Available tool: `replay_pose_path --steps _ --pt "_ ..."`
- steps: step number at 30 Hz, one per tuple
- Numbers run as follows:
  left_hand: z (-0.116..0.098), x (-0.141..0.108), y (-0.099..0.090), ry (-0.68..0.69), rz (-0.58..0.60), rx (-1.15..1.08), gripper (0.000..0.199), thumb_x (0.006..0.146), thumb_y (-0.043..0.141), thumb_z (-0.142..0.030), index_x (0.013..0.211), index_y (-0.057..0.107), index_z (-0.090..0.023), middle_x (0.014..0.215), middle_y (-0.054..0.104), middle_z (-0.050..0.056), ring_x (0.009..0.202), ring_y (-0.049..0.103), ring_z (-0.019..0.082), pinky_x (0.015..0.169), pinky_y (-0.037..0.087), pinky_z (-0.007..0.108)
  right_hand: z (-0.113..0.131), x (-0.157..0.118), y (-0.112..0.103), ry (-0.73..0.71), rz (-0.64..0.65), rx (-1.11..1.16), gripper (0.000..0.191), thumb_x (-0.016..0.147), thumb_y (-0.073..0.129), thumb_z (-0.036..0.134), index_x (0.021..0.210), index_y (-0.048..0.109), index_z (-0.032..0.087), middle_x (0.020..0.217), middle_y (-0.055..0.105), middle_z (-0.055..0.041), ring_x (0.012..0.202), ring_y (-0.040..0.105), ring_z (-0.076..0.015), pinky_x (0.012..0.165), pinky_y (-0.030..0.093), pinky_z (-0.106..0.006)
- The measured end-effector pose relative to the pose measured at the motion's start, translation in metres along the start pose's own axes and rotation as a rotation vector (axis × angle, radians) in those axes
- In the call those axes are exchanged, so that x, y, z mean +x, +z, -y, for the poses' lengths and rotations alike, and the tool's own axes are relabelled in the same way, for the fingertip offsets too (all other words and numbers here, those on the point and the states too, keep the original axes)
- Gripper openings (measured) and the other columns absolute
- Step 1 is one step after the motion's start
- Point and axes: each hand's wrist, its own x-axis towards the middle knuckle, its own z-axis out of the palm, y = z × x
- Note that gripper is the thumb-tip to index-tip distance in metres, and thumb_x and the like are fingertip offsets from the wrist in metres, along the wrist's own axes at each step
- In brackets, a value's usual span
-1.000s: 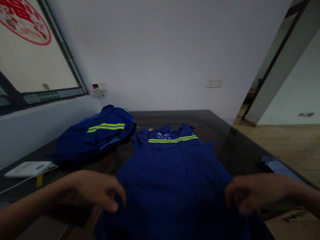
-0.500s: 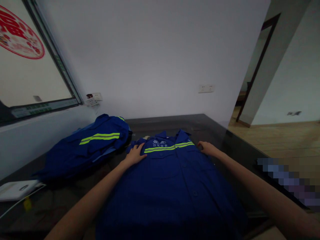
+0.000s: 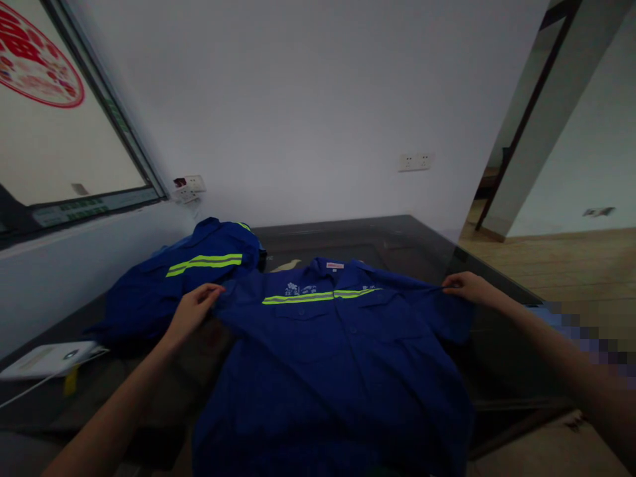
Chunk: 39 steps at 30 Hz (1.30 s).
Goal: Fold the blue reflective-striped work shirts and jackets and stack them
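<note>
A dark blue work jacket [image 3: 308, 344] with a yellow-green reflective stripe across the chest lies front side up on the dark table. Its collar points toward the wall, and a small label shows inside it. My left hand [image 3: 196, 305] pinches the jacket's sleeve side at the left. On the opposite side my right hand [image 3: 464, 288] is closed on the other sleeve, pulling the cloth taut toward the right. White lettering shows above the stripe. The jacket's lower part is dark and runs out of view at the bottom.
Another blue garment [image 3: 163, 285] with a reflective stripe is heaped at the left by the wall. Nearer stands a white device [image 3: 47, 361] with a cable. The dark table [image 3: 348, 232] meets the wall, which carries a socket [image 3: 416, 162].
Both hands have moved outward from the jacket's chest, drawing its sleeves apart. The shoulders now spread wide and the collar has opened to show the label. The view has shifted slightly.
</note>
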Motion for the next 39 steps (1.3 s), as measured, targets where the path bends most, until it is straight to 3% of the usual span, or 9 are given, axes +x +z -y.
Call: replay_pose_path --steps 3,8,13,19,23,27,32,36,39 --pt "0.028 -0.013 -0.018 -0.064 -0.008 0.042 0.051 0.068 0.052 -0.065 0.086 0.067 -0.02 0.072 0.066 0.002 0.07 0.06 0.021 0.065 0.047 0.028 -0.02 -0.009 0.001 0.016 0.028 -0.015 0.016 0.071 0.063 0.029 0.079 0.072 0.019 0.081 0.073 -0.0072 0.076 0.067 -0.0233 0.067 0.049 -0.03" --pt "0.051 -0.02 -0.014 -0.104 0.406 0.148 0.044 0.059 0.059 -0.059 0.081 0.069 -0.023 0.072 0.069 0.003 0.073 0.065 0.025 0.066 0.049 0.03 -0.015 -0.01 0.008 0.012 0.148 -0.08 0.018 0.06 0.067 0.018 0.078 0.072 0.02 0.085 0.073 -0.0076 0.078 0.067 -0.0248 0.069 0.05 -0.031" --pt "0.008 -0.003 0.006 0.075 0.166 0.266 0.035 0.072 0.049 -0.05 0.087 0.067 -0.023 0.091 0.071 0.006 0.089 0.064 0.027 0.081 0.049 0.034 0.046 0.009 -0.003 -0.071 -0.038 -0.13 0.022 0.074 0.061 0.024 0.092 0.072 0.019 0.095 0.073 -0.0092 0.087 0.067 -0.0234 0.076 0.05 -0.03" --pt "-0.052 0.042 0.092 0.389 0.282 0.146 0.032 0.08 0.05 -0.035 0.101 0.067 -0.018 0.107 0.068 0.01 0.102 0.061 0.025 0.093 0.045 0.034 0.141 0.041 0.019 -0.18 -0.005 -0.018 0.027 0.088 0.052 0.033 0.1 0.07 0.018 0.102 0.072 -0.0099 0.093 0.067 -0.0224 0.077 0.048 -0.027" --pt "-0.058 0.075 0.159 0.319 0.315 0.171 0.033 0.081 0.055 -0.026 0.11 0.064 -0.012 0.118 0.064 0.017 0.113 0.057 0.028 0.098 0.041 0.038 0.172 0.061 0.05 -0.127 -0.029 0.018 0.031 0.091 0.052 0.037 0.111 0.064 0.017 0.112 0.068 -0.014 0.102 0.064 -0.0268 0.084 0.046 -0.032" --pt "-0.055 0.092 0.197 0.247 0.298 0.157 0.025 0.084 0.054 -0.027 0.099 0.066 -0.01 0.107 0.067 0.018 0.107 0.059 0.03 0.096 0.042 0.041 0.179 0.071 0.076 -0.121 -0.046 0.056 0.035 0.086 0.062 0.035 0.116 0.058 0.019 0.116 0.066 -0.0139 0.107 0.062 -0.0272 0.088 0.045 -0.034" --pt "-0.055 0.092 0.205 0.238 0.304 0.072 0.019 0.088 0.048 -0.028 0.085 0.062 -0.015 0.086 0.067 0.01 0.086 0.062 0.023 0.082 0.047 0.035 0.179 0.069 0.092 -0.152 -0.049 0.125 0.039 0.078 0.07 0.023 0.114 0.056 0.018 0.113 0.066 -0.0119 0.105 0.061 -0.0235 0.087 0.045 -0.031" --pt "-0.053 0.084 0.193 0.232 0.247 -0.015 0.02 0.093 0.038 -0.028 0.089 0.055 -0.017 0.086 0.064 0.006 0.083 0.06 0.019 0.079 0.046 0.032 0.179 0.063 0.092 -0.23 -0.085 0.172 0.043 0.077 0.069 0.019 0.117 0.055 0.018 0.108 0.064 -0.0085 0.1 0.06 -0.0205 0.087 0.045 -0.03" --pt "-0.054 0.074 0.18 0.246 0.181 -0.222 0.014 0.092 0.042 -0.029 0.094 0.052 -0.019 0.079 0.062 0.001 0.077 0.059 0.017 0.077 0.046 0.03 0.185 0.06 0.084 -0.322 -0.224 0.143 0.037 0.071 0.071 0.014 0.107 0.063 0.018 0.108 0.062 -0.009 0.102 0.057 -0.0223 0.091 0.042 -0.035"
